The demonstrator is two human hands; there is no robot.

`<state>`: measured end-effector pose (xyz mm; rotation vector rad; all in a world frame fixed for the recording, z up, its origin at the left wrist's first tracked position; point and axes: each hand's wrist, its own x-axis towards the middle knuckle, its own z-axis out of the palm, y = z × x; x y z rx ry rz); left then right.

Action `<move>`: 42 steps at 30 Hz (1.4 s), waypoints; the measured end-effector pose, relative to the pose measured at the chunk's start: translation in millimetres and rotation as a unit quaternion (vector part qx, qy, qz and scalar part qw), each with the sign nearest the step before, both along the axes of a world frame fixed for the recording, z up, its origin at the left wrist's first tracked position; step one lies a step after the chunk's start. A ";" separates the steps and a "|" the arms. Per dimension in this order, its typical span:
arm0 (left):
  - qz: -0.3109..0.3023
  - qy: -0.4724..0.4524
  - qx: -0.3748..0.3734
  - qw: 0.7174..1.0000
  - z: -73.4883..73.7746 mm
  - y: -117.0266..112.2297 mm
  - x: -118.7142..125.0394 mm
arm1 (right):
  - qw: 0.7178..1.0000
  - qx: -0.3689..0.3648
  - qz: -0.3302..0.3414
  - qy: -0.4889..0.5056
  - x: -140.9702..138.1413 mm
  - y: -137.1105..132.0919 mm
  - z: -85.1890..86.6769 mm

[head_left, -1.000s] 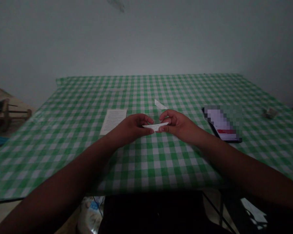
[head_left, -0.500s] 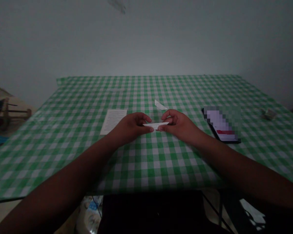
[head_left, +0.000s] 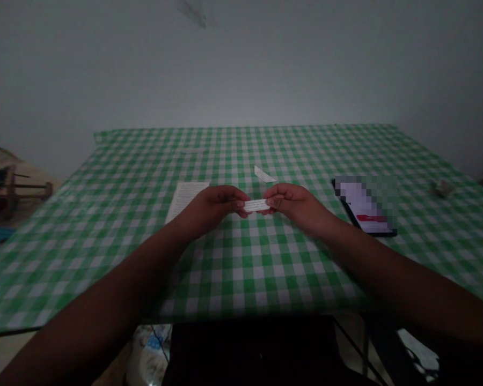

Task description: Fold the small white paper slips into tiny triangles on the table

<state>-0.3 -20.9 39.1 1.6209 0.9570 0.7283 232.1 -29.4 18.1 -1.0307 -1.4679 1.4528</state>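
Observation:
A small white strip of folded paper (head_left: 256,205) is held just above the green checked tablecloth (head_left: 245,268), near the middle of the table. My left hand (head_left: 215,206) pinches its left end with the fingers closed. My right hand (head_left: 292,202) pinches its right end the same way. The strip's broad face is turned toward me. Both forearms reach in from the near edge.
A white printed sheet (head_left: 185,198) lies flat left of my hands. A small white paper scrap (head_left: 263,174) sits just beyond them. A phone (head_left: 364,206) with a lit screen lies to the right, and a small crumpled object (head_left: 441,187) farther right. A wall stands behind the table.
The strip was held flat and edge-on; it has been turned so its face shows and looks shorter. Both hands have closed in slightly on its ends.

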 end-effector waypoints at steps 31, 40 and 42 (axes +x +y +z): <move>-0.007 0.199 0.362 0.911 -23.7 -1.1 7.0 | 0.911 0.327 0.004 -0.250 1.1 1.8 -8.7; -0.013 0.194 0.356 0.914 -22.7 -3.0 9.4 | 0.903 0.351 -0.004 -0.248 -0.1 0.1 -4.5; -0.016 0.201 0.350 0.915 -22.3 -3.4 10.9 | 0.900 0.349 -0.020 -0.258 2.3 2.4 -4.4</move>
